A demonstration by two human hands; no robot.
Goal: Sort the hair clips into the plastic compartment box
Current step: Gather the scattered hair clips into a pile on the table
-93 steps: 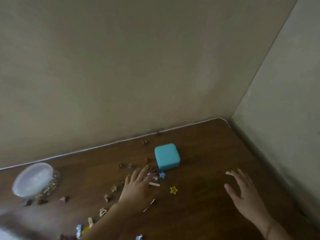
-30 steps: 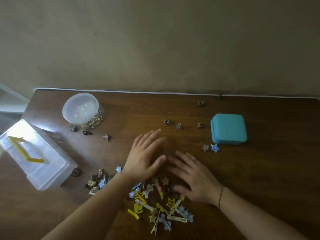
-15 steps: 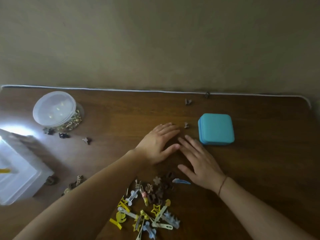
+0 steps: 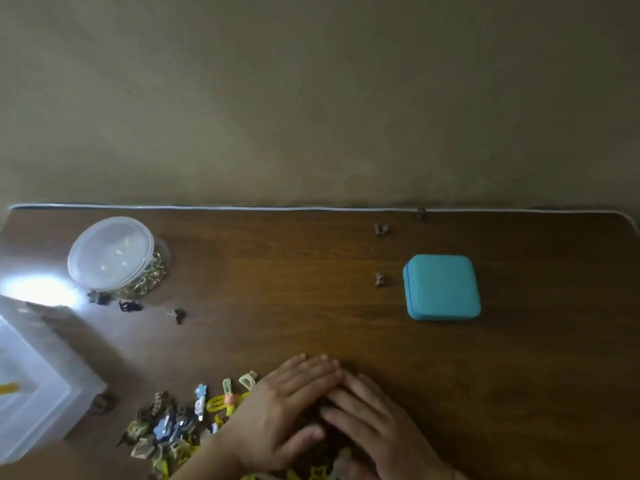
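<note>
A heap of small hair clips (image 4: 166, 427), yellow, blue and brown, lies near the front edge of the brown table (image 4: 277, 292). My left hand (image 4: 277, 417) and my right hand (image 4: 377, 420) lie side by side, palms down, fingers fairly straight, over the right part of the heap; the clips beneath are hidden. The clear plastic compartment box (image 4: 38, 393) with a yellow handle stands closed at the left edge. Stray brown clips lie apart: one (image 4: 380, 279) beside the teal case, one (image 4: 381, 229) farther back, one (image 4: 177, 315) left of centre.
A teal square case (image 4: 441, 287) sits closed at the right. A round clear tub (image 4: 114, 254) with a lid and gold pieces stands at the back left, two dark clips (image 4: 130, 305) before it. A wall runs along the table's far edge.
Both hands have drawn back toward me from beside the teal case, sweeping clips into the heap near the front edge. The camera has tilted and shifted too.
</note>
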